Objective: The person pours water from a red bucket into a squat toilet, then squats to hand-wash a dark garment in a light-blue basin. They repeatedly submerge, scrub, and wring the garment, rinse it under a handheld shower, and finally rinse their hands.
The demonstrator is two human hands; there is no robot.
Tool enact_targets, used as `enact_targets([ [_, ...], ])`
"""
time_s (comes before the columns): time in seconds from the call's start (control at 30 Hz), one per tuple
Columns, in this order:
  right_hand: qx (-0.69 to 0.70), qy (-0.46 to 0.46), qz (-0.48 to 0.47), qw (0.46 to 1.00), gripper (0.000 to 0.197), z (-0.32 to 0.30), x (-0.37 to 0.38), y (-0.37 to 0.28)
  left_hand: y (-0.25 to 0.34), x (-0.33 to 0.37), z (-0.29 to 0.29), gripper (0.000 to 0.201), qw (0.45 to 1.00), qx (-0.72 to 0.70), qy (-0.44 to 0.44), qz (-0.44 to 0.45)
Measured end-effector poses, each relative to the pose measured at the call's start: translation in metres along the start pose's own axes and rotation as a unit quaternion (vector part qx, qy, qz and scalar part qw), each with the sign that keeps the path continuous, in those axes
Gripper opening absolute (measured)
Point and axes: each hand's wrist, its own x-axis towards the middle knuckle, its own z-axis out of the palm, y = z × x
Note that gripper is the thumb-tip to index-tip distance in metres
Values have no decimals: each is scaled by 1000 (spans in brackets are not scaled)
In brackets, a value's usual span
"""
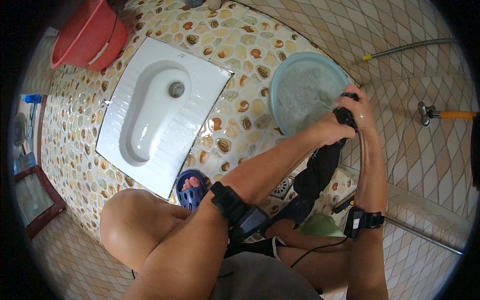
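Note:
A wet black cloth garment [320,167], its exact kind unclear, is bunched and twisted between my two hands. My left hand [334,131] grips it from below, fingers wrapped round the fabric. Just above, my right hand [361,112] squeezes the upper end of the cloth. Both fists are at the right rim of a light blue basin [276,102] holding cloudy, sudsy water [307,95]. A thin stream of water seems to run from the cloth toward the basin. The rest of the garment hangs down toward my lap.
A white squat toilet [112,135] is set in the pebble-patterned floor to the left. Beyond it stands a red bucket [107,45]. On the right wall are a tap [425,114] and a hose [410,49]. A floor drain [282,189] lies near my blue clog [190,200].

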Motion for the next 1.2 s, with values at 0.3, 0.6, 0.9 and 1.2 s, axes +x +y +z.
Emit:
enact_targets([
  [0.3, -352, 156, -106, 917, 20, 64, -12, 21, -51, 2, -6, 41, 956, 231, 179, -5],
  [0.6, -165, 139, -167, 962, 23, 45, -15, 23, -33, 0, -5, 53, 950, 265, 146, 71],
  [0.9, -30, 124, 128, 984, 41, 29, -5, 50, -22, -21, 4, 75, 921, 353, 156, -50],
  [1.2, 112, 104, 250, 956, 51, 39, -9, 134, 34, -7, -76, 54, 908, 254, 293, 157],
])
